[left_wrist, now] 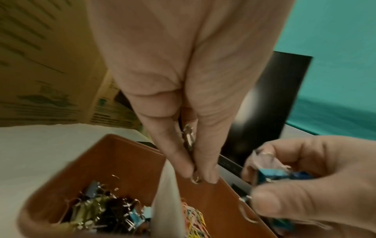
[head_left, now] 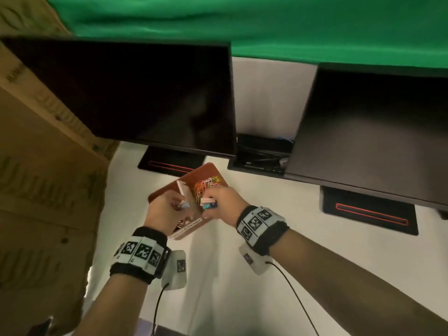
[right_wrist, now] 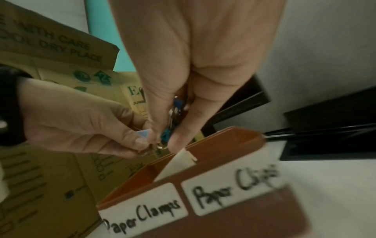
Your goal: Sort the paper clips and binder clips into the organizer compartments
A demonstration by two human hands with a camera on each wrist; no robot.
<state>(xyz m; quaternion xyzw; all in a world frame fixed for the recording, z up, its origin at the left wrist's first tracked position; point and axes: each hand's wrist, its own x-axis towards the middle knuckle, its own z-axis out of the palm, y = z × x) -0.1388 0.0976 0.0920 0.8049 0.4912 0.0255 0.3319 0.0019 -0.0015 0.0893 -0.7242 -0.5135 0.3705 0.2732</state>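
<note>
We are working both hands just above the brown organizer [head_left: 162, 191], which is sitting on the white desk [head_left: 242, 275] with a pale divider [left_wrist: 167, 193] splitting it in two. Our left hand [head_left: 163, 209] is pinching something small and metallic between thumb and fingertips over the divider; it is too blurred to say whether that is a binder clip's wire handle or a paper clip. Our right hand [head_left: 224, 202] is curling around a small bunch of binder clips [left_wrist: 282, 174], blue and pale ones, with a wire handle sticking out below the thumb. We are probably holding the bunch close so the left hand can pick pieces from it and drop each on its proper side. The labels on the front wall are telling us where: "Paper Clamps" [right_wrist: 142, 212] for the left compartment, where the sorted binder clips [left_wrist: 107, 212] are already piling up, and "Paper Clips" [right_wrist: 236, 188] for the right, where the coloured paper clips [head_left: 206, 185] are lying. Around us, two dark monitors [head_left: 135, 93] are standing behind the organizer, the left one's base just beyond it, a cable tray [head_left: 261, 154] is sitting between them, and cardboard boxes [head_left: 36, 166] are crowding the left edge. Nothing is blocking the compartments except our own hands; the tall divider is the thing to steer around, since a clip let go over it could slide either way.
</note>
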